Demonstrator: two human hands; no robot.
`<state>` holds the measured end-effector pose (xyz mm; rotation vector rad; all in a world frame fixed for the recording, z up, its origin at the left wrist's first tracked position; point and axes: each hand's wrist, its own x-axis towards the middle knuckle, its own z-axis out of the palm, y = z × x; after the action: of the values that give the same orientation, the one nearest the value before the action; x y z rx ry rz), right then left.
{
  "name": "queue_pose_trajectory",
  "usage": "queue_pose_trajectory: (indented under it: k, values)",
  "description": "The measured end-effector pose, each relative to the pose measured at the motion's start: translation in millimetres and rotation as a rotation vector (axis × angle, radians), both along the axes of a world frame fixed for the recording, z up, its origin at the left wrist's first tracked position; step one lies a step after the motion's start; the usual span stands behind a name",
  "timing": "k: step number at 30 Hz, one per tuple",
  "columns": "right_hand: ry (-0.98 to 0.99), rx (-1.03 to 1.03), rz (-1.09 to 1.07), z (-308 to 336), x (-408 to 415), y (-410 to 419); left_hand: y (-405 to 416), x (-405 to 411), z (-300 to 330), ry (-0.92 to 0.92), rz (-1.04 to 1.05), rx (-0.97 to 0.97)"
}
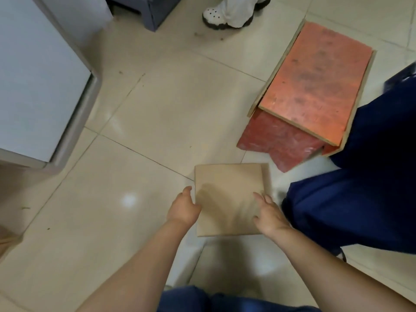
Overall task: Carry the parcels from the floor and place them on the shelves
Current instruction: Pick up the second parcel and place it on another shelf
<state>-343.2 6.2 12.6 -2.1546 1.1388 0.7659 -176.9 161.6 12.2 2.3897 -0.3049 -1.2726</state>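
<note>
A flat brown cardboard parcel [227, 194] lies low over the cream tiled floor, just in front of me. My left hand [183, 208] grips its left edge, fingers curled under the side. On the right part of its top face rests my right hand [269, 215], with the fingers wrapped at the right edge. Whether the parcel still touches the floor cannot be told. No shelf is in view.
A red-topped wooden stool [315, 86] stands at the right. My blue trouser leg [360, 188] is beside the parcel. A white appliance [40, 86] fills the left. Another person's white shoe [216, 16] and a grey cabinet base [148, 10] are at the top.
</note>
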Motion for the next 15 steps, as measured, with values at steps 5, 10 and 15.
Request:
queue_pose_trajectory:
  k: [5, 10, 15]
  values:
    - [0.021, -0.003, -0.144, -51, 15, -16, -15, 1, -52, 0.086, 0.022, 0.041]
    - [0.030, 0.077, -0.361, -68, 25, -19, -11, 2, -64, 0.281, 0.138, -0.055]
    - [0.047, 0.128, -0.526, -46, 37, -6, 5, 10, -41, 0.398, 0.312, -0.166]
